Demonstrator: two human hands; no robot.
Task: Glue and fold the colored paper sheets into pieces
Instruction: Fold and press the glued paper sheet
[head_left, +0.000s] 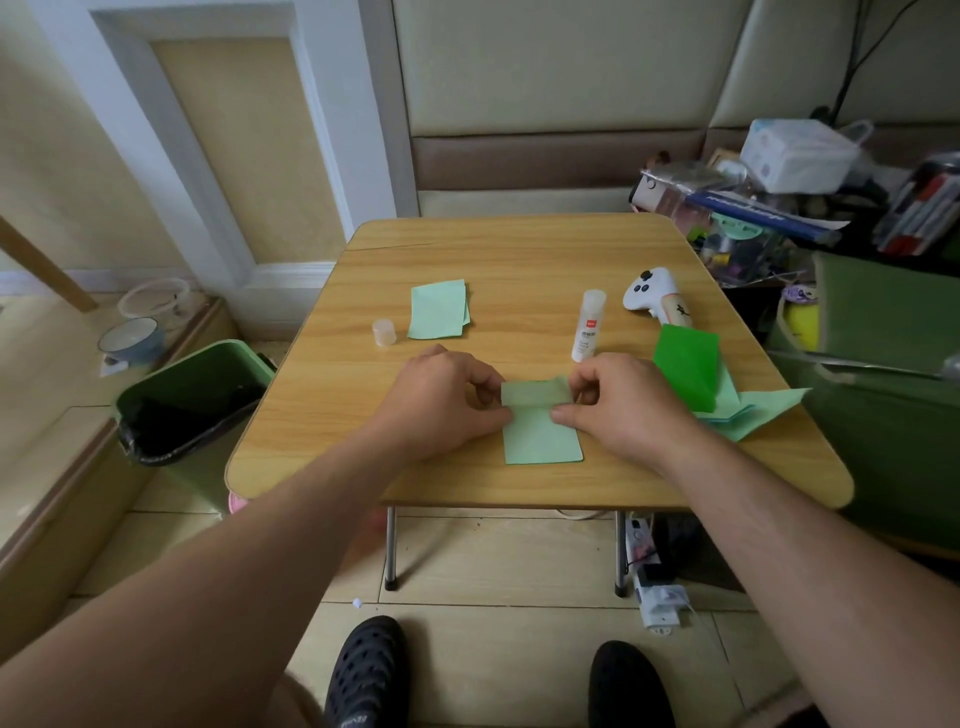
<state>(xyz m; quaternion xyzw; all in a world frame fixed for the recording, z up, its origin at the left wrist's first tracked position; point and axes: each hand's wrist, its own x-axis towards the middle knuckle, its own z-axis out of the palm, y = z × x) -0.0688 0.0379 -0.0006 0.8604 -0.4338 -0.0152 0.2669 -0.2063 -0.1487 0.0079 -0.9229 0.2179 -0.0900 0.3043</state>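
- The light green sheet (540, 434) lies at the near middle of the table (519, 260), its far edge turned over toward the person as a flap.
- It looks thin, light and limp, so it should crease easily and could slide on the smooth wood; best held at the two ends of the flap, with the thumbs pinning the flat part.
- The left hand (441, 400), at 9 o'clock of the sheet, pinches the flap's left end between curled fingers and thumb.
- The right hand (623, 402), at 3 o'clock, pinches the right end the same way.
- At 2 o'clock a darker green sheet (685, 364) rests on a loose pile of pale sheets (763, 410).
- At 1 o'clock, farther off, the glue stick (587, 327) stands uncapped; its cap (384, 332) sits at 11 o'clock.
- Beside the cap lies a small stack of folded pieces (439, 310).
- Farthest, at 1 o'clock, a white controller (652, 296).
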